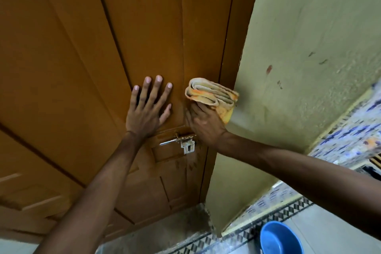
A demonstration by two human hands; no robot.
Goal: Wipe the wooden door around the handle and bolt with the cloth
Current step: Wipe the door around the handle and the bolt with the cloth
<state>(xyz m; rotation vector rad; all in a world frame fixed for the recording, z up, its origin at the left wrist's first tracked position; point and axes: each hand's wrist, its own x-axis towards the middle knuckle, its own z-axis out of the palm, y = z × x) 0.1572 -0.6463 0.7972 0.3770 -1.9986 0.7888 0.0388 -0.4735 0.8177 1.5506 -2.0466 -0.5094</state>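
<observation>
My left hand (147,107) lies flat against the brown wooden door (82,51) in the middle of the frame, fingers (156,86) spread wide and straight, palm pressed on the panel, gripping nothing. Just to the right of it, my right hand (203,125) is closed around the lower part of a folded cloth (212,95), yellow-orange with pale layers showing at the fold; the cloth sticks up above my knuckles and presses against the door's right edge strip, close to the frame. The two hands are apart but near each other, with my left thumb pointing toward the right hand. Directly below them, a little lower than the centre of the frame, sits the metal bolt (177,141) with its pale hasp plate hanging down, fixed to the door's cross rail; my right wrist is just beside its right end, and the cloth is above it, not on it. To the right of the door stands a yellowish-green wall (299,47) with a few dark marks. In the lower right corner a blue basin (280,239) rests on the tiled floor (329,233). I can read no writing or labels anywhere.
</observation>
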